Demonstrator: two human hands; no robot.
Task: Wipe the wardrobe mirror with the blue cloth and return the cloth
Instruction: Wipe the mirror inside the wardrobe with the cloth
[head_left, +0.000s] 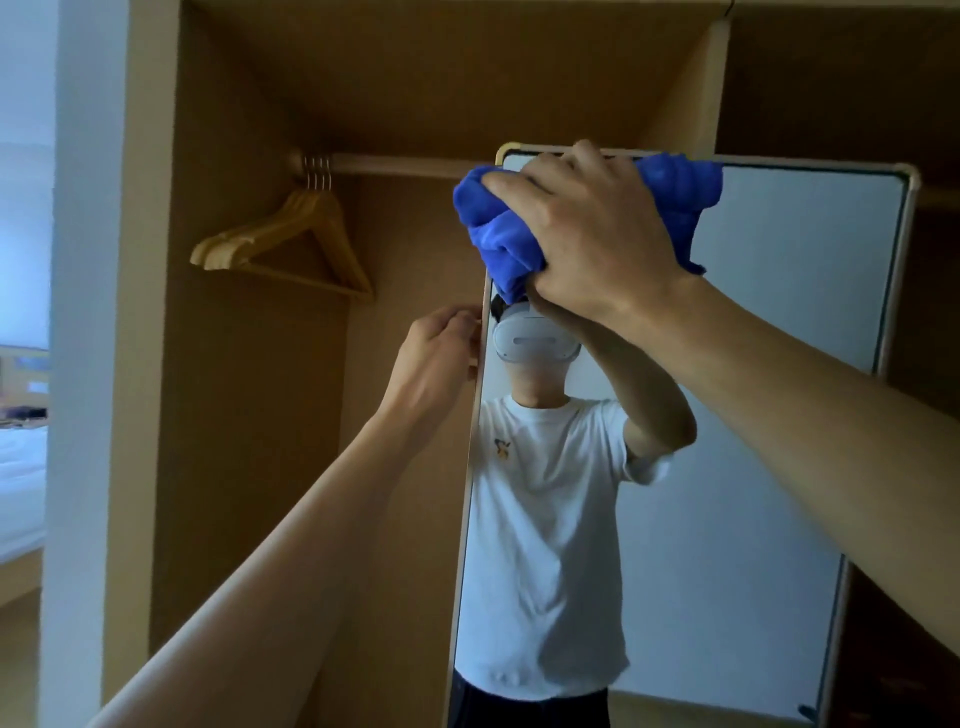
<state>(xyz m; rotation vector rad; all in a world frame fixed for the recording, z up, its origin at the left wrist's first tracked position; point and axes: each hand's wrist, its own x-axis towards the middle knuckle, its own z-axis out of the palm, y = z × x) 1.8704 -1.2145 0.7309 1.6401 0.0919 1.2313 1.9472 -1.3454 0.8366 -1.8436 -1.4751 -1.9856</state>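
A tall wardrobe mirror (753, 415) with a pale wooden frame stands in front of me, swung out from the wardrobe. My right hand (587, 234) grips a bunched blue cloth (498, 234) and presses it against the glass near the mirror's upper left corner. My left hand (441, 353) holds the mirror's left edge at about head height, fingers curled round the frame. The glass reflects a person in a white T-shirt and a headset.
The open wardrobe bay (260, 415) lies to the left, with several wooden hangers (291, 239) on a rail (405, 166). A white wall edge (78, 364) and part of a bed (21, 493) are at far left. Dark shelving (930, 312) stands right of the mirror.
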